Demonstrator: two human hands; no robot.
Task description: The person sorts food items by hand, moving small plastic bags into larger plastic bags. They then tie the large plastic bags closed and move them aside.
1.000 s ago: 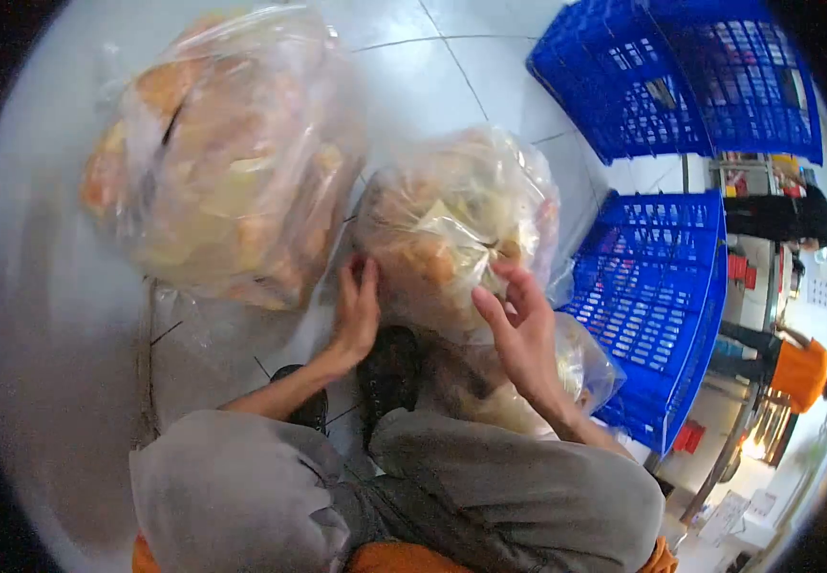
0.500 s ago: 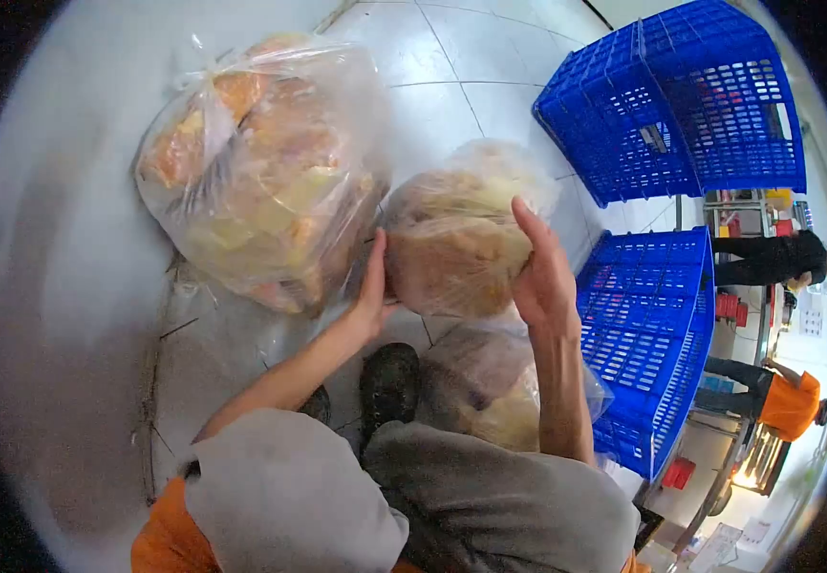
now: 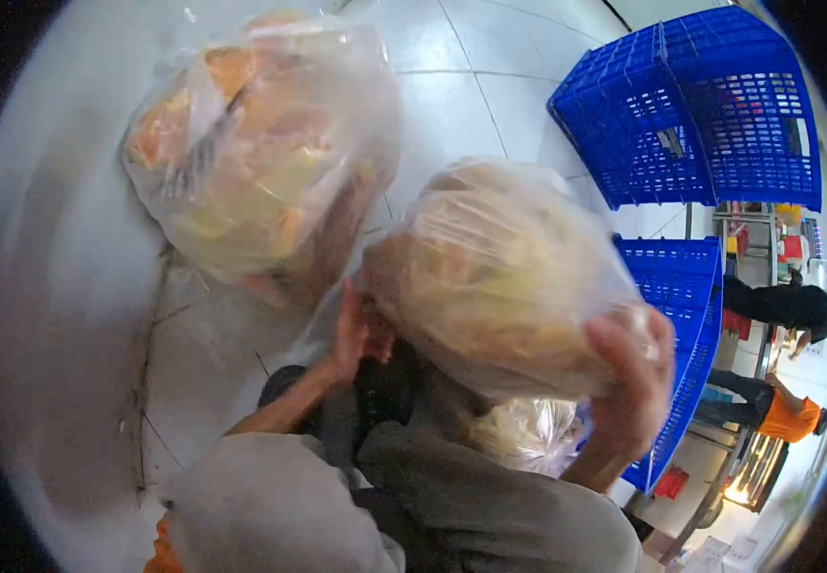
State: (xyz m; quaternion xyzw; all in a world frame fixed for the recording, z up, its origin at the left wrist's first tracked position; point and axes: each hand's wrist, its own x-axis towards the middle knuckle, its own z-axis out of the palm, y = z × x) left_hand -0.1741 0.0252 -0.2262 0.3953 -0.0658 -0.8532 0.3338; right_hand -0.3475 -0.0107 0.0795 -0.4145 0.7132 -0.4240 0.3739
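A clear plastic bag (image 3: 499,277) packed with pale, yellowish pieces, perhaps raw poultry, is raised in front of me, blurred by motion. My right hand (image 3: 628,382) grips its right side, fingers curled over the plastic. At the bag's lower left is my left hand (image 3: 361,334), thumb up and fingers apart; whether it touches the plastic is hard to tell. To the left, a larger bag (image 3: 270,162) of orange and yellow pieces rests on the floor. Below the raised bag, part of another plastic bag (image 3: 533,430) shows by my right leg.
Two blue perforated crates (image 3: 690,115) lie to the right, the nearer crate (image 3: 676,286) partly behind the raised bag. Tiled floor (image 3: 432,105) shows ahead. Farther right, a person in black (image 3: 781,310) and a person in orange (image 3: 786,415) stand by metal counters.
The bag between my hands has come up and to the right, looking larger. My right hand has moved right and down with it; my left hand has shifted slightly left and down.
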